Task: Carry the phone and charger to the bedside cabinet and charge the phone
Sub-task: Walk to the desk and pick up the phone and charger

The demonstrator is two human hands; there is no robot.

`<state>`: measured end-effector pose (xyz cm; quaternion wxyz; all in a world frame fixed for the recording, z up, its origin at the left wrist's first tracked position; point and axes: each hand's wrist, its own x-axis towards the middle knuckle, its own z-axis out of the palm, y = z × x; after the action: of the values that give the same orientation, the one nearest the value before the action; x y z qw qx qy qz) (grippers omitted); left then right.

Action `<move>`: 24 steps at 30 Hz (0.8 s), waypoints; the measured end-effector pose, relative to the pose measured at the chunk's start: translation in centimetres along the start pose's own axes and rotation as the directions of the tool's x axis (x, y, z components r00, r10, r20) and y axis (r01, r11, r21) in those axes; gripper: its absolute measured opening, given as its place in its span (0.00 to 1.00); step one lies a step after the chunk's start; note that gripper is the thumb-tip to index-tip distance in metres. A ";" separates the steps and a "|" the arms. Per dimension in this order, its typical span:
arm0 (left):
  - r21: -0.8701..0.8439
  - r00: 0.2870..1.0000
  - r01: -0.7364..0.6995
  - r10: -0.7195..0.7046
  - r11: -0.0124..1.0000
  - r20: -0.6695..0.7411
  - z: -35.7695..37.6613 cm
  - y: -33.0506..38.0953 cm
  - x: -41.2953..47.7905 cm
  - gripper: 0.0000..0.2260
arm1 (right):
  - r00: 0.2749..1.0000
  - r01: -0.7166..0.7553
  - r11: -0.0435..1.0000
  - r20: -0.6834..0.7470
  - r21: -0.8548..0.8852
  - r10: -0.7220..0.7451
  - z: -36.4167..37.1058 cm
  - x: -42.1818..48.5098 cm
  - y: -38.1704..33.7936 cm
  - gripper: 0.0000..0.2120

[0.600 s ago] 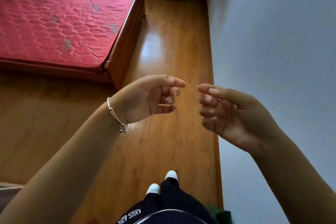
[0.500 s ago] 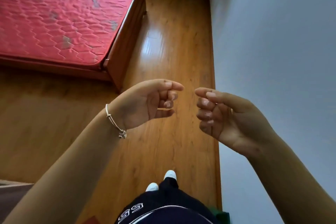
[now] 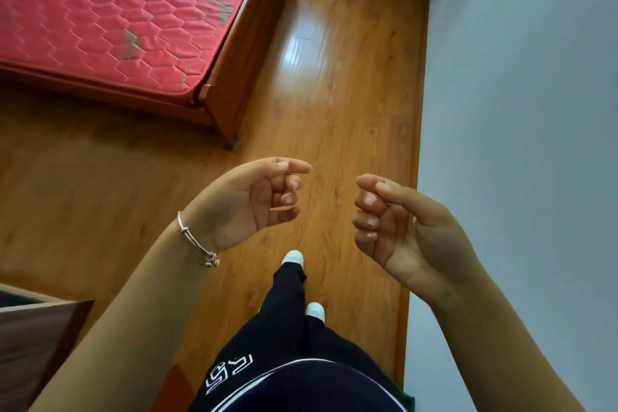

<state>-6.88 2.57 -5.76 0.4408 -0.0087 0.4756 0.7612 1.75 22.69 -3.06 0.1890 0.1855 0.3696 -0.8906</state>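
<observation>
Both hands are up in front of the body with nothing in them. The left hand (image 3: 247, 201) has its fingers loosely curled, and the right hand (image 3: 398, 227) is the same, a small gap between them. There's a silver bracelet (image 3: 197, 241) on the left wrist. Below are the wood floor (image 3: 334, 94), black trousers (image 3: 284, 311) and 2 white shoes (image 3: 293, 257). A red mattress (image 3: 110, 17) is far left and a pale wall (image 3: 518, 110) on the right. Can't tell where the phone or charger is.

Phone, charger out of view
</observation>
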 end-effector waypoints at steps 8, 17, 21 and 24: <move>0.008 0.999 0.029 -0.029 1.000 0.017 -2.8 4.5 5.3 0.11 | 0.994 -0.002 1.000 -0.113 0.028 0.005 0.5 5.8 -2.6 0.08; 0.007 0.998 0.055 -0.055 0.998 0.037 -4.2 8.5 11.6 0.11 | 0.985 0.008 0.996 -0.172 0.089 0.007 0.1 10.5 -6.4 0.07; 0.021 0.998 0.063 -0.063 0.998 0.001 -3.5 9.6 15.5 0.11 | 0.979 0.001 0.995 -0.204 0.098 0.020 -1.3 12.7 -9.2 0.07; -0.037 0.999 0.048 -0.048 0.998 -0.006 -2.7 10.4 18.1 0.11 | 0.980 0.002 0.996 -0.196 0.086 0.015 -2.6 14.2 -11.8 0.07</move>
<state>-26.13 10.93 -7.65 0.4572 -0.0308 0.4627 0.7589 -15.55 29.48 -4.45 0.1465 0.2819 0.3475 -0.8822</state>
